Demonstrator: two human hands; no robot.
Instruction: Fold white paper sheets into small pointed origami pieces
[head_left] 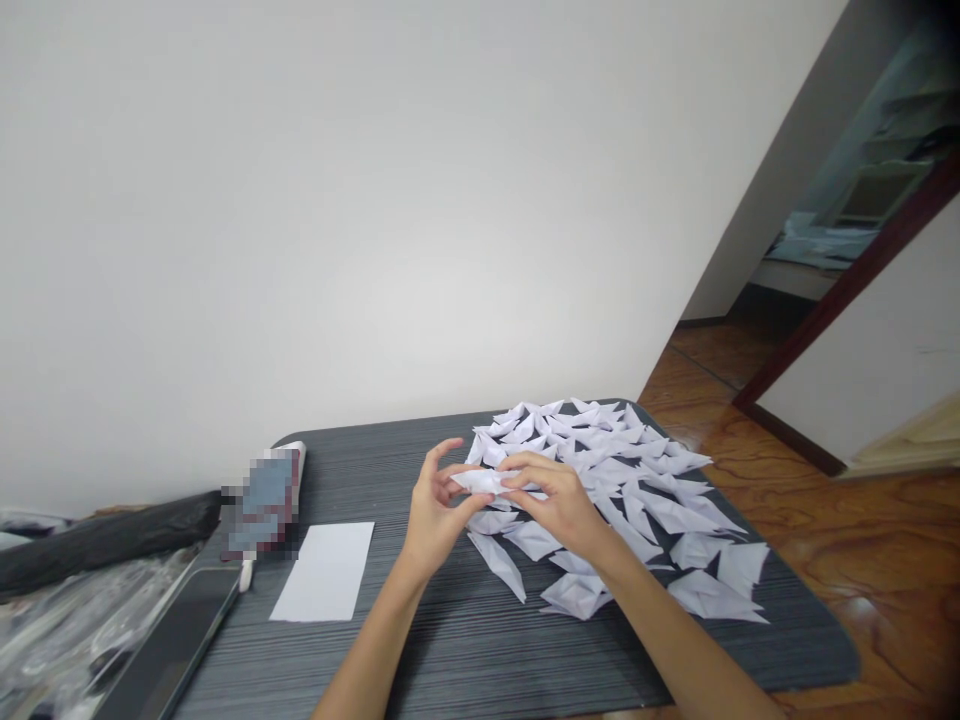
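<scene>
A folded white paper boat (480,482) is held between my two hands above the dark table. My left hand (441,500) pinches its left part with the thumb below, while the index finger sticks up. My right hand (551,495) grips the right part between thumb and fingers and hides that end. Behind and to the right of my hands spread several similar folded paper boats (581,595), some overlapping. To the left lies a flat stack or sheet of white paper (326,572), apart from both hands.
On the table's (450,650) left edge lie a phone or tablet (176,640) and a partly blurred packet (266,500). Plastic-wrapped items (90,620) and a black roll (112,540) are beyond that edge. A white wall (375,250) stands behind; wooden floor (885,530) shows at right.
</scene>
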